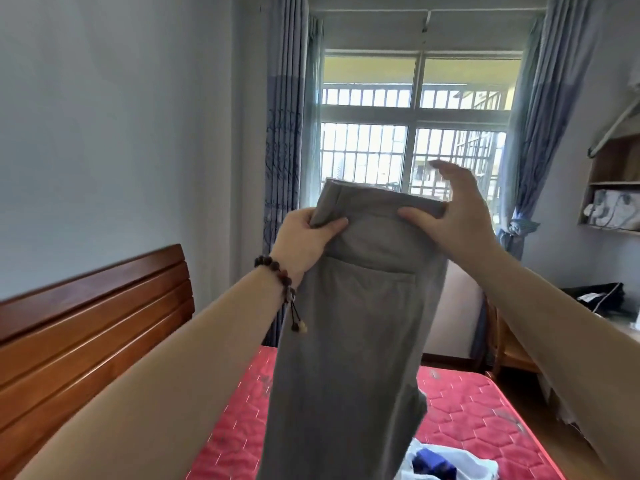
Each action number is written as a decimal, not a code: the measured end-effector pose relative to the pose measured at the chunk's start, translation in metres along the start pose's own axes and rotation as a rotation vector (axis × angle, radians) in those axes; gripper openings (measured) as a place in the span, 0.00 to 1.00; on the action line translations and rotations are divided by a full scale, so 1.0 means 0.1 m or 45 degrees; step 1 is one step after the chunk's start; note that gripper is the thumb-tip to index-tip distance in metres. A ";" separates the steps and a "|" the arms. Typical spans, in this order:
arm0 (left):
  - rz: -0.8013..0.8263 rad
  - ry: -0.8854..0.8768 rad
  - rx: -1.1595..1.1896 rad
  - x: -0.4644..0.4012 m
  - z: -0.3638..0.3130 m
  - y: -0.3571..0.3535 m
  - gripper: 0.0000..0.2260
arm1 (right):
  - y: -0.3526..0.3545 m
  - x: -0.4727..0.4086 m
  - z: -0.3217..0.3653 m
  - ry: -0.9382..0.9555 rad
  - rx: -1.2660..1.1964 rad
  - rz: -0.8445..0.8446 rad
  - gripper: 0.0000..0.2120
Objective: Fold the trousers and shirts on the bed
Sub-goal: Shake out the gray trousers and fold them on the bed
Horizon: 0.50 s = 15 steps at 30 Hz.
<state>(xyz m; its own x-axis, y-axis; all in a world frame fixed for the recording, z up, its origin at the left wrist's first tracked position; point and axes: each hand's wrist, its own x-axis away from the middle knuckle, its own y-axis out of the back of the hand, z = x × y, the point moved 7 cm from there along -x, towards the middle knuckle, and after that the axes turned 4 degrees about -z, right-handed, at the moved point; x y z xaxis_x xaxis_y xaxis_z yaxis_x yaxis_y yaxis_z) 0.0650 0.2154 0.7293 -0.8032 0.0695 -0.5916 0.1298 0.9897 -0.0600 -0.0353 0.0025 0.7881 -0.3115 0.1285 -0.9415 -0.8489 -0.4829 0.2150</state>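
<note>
Trousers (353, 323) hang over bed (485, 410); left hand (304, 237) grips waistband, right hand (453, 216) pinches it, fingers spread.

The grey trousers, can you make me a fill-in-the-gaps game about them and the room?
1. Both hands hold the grey trousers up by the ____.
2. The mattress under them is coloured ____.
3. A beaded bracelet sits on the wrist of the ____ hand.
4. The right hand pinches the cloth with its ____ in front.

Missing words: waistband; red; left; thumb
</note>
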 end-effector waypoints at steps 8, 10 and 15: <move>0.023 -0.075 0.054 -0.13 -0.68 -0.02 0.02 | -0.43 0.83 -0.59 -1.044 -1.178 0.621 0.32; 0.023 -0.076 -0.016 -0.08 -0.81 0.01 0.03 | -0.34 0.78 -0.57 -1.023 -1.212 0.498 0.25; 0.128 0.146 0.042 0.09 -1.02 0.08 0.13 | -0.06 0.57 -0.31 -0.829 -1.280 0.431 0.13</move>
<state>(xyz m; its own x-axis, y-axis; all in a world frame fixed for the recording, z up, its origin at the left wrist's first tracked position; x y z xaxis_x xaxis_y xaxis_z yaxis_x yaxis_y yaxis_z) -0.0006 0.2370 0.8059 -0.8460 0.1835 -0.5007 0.2304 0.9725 -0.0329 -0.0346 -0.0143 0.7250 -0.8484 0.1349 -0.5118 -0.0710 -0.9873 -0.1424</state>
